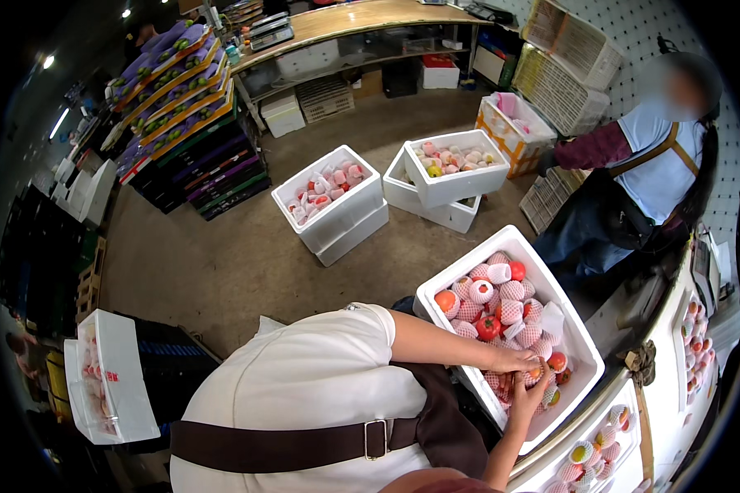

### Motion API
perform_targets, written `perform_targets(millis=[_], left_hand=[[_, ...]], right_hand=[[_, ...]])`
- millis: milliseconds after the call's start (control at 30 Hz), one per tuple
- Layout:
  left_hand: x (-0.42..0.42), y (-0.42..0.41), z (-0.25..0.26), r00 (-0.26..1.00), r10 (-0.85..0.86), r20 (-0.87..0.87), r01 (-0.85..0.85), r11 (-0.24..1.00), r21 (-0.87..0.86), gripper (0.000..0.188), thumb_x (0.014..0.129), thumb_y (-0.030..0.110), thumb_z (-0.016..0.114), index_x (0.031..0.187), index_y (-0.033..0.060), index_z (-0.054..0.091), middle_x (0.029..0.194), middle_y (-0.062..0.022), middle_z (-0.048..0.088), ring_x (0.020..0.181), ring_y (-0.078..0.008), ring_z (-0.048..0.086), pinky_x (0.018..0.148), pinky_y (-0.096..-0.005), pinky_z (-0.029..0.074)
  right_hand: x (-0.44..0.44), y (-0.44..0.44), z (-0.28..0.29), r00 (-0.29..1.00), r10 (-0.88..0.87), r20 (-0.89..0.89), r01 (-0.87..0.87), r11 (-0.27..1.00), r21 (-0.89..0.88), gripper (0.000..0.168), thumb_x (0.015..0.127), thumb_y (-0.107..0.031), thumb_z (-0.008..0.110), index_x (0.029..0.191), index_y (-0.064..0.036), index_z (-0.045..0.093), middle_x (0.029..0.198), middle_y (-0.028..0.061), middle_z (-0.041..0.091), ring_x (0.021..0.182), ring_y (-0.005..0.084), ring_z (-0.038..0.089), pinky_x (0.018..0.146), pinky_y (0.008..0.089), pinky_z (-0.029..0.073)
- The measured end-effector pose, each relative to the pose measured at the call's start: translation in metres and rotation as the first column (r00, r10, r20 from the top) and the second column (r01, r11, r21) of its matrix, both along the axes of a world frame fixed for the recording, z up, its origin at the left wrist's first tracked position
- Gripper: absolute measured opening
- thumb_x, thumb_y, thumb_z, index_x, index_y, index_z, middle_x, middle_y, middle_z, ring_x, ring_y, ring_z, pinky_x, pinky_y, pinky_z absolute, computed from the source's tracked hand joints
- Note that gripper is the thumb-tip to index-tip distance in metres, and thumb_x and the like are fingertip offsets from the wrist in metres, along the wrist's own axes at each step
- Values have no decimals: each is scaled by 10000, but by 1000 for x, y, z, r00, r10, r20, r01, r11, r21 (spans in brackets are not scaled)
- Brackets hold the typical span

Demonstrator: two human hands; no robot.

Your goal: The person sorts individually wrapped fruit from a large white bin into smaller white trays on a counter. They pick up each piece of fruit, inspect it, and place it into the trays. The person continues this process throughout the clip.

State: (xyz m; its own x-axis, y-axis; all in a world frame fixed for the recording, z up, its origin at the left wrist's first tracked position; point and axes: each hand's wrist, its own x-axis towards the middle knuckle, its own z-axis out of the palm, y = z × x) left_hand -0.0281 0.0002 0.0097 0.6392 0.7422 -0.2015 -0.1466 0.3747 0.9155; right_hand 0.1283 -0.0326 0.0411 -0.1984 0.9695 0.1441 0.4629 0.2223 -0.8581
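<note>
A white foam box (430,302) stands before me, holding red tomatoes (488,328), many of them in pink and white foam net sleeves (481,291). Both my hands are inside its near right part. My left hand (513,359) reaches in from above in the picture, its fingers on an orange-red tomato in a foam net (533,372). From below, my right hand (528,395) cups that same tomato, fingers spread around it. The fingers hide part of the fruit. A loose white foam sleeve (552,320) lies on the pile nearby.
Filled foam boxes (330,229) stand on the floor ahead. A co-worker (660,154) is at the right. Beside my box, a white counter (660,403) bears trays of netted fruit (599,453). Stacked crates (209,166) rise at the far left, near a wooden table (357,18).
</note>
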Motion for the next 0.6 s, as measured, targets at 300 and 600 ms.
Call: perform_targets(millis=[300,600], left_hand=[[-9,3,-10,991,130,21,-128,990,-58,359,987,368,440,1190,79,507,847,-93,619,698,-136,606,606,-253,482],[-15,9,-3,999,48,17,-46,993,-109,399,989,430,409,1178,89,499,871,-92,601,688,-114,578,629,-240,462]], right_hand=[[23,19,-18,855,-418,-307,367,906,-210,416,877,-248,645,1200,-18,520,1096,131,562,911,165,578,719,295,529],[78,33,31,747,-446,-493,322,891,-318,474,962,-221,498,1294,100,390,1095,205,592,890,277,663,747,326,556]])
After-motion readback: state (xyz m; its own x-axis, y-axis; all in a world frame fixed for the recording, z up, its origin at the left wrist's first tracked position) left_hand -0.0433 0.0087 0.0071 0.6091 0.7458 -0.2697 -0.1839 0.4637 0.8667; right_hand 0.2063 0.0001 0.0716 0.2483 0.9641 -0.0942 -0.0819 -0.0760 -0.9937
